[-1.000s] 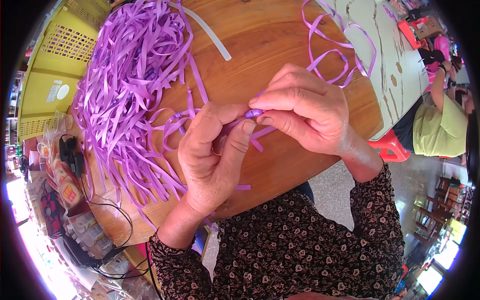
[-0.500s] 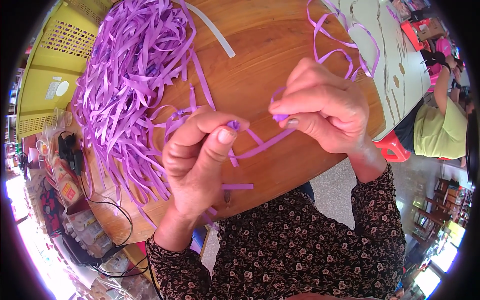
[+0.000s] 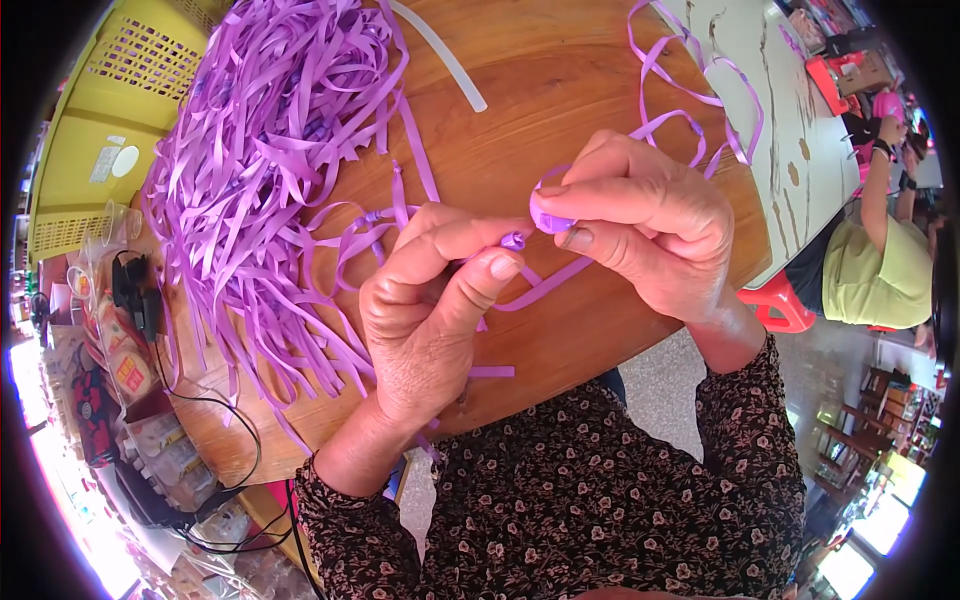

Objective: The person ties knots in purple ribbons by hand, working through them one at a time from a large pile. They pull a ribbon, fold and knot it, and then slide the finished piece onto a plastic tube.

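Note:
Both my hands are raised above the wooden table, fingertips facing each other. My left hand (image 3: 425,310) pinches a small purple tubular clasp piece (image 3: 514,241) between thumb and forefinger, its hollow end showing. Between the thumb and fingers of my right hand (image 3: 655,225) sits another small purple clasp piece (image 3: 551,221), partly covered by the fingertips. A gap separates the two pieces. Purple ribbon (image 3: 555,280) hangs below and behind the hands. Left of them lies a large heap of purple ribbons (image 3: 270,190) with small darker purple fittings among them.
A yellow perforated basket (image 3: 75,195) stands beyond the heap at left. A translucent strip (image 3: 447,57) and a loose ribbon loop (image 3: 648,60) lie on the wooden table (image 3: 540,90). Black cables (image 3: 258,440) hang at its left edge. A red stool (image 3: 780,305) and another person (image 3: 870,275) are at right.
My left hand has moved right and slightly down, bringing its clasp piece closer to the right one. The right hand's piece now shows more between the fingertips.

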`<act>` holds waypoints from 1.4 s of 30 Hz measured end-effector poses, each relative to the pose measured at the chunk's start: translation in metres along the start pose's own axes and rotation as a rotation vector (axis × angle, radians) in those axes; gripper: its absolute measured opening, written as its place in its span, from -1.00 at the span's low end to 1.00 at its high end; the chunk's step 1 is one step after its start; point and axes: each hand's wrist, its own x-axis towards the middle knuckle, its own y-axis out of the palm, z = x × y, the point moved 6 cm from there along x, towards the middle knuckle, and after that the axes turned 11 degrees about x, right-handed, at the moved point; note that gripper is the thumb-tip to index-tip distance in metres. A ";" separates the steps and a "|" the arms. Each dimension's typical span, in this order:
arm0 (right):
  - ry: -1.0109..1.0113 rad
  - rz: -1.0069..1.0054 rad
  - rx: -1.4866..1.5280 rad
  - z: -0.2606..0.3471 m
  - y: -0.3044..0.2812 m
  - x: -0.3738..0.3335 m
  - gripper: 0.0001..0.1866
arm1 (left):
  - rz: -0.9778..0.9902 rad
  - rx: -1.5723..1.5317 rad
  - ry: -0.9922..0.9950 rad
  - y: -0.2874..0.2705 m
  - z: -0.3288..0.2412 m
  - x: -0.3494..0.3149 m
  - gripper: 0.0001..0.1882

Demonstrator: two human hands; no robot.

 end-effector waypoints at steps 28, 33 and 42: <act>-0.383 0.075 -0.396 0.015 0.014 -0.001 -0.70 | 0.034 0.156 0.119 0.001 -0.008 0.000 -0.90; -0.209 0.056 -0.139 0.007 0.006 0.001 -0.75 | -0.015 0.123 0.063 -0.001 -0.004 0.000 -0.90; -0.238 0.022 -0.109 0.009 0.009 -0.002 -0.71 | -0.029 0.155 0.124 -0.002 -0.007 0.002 -0.87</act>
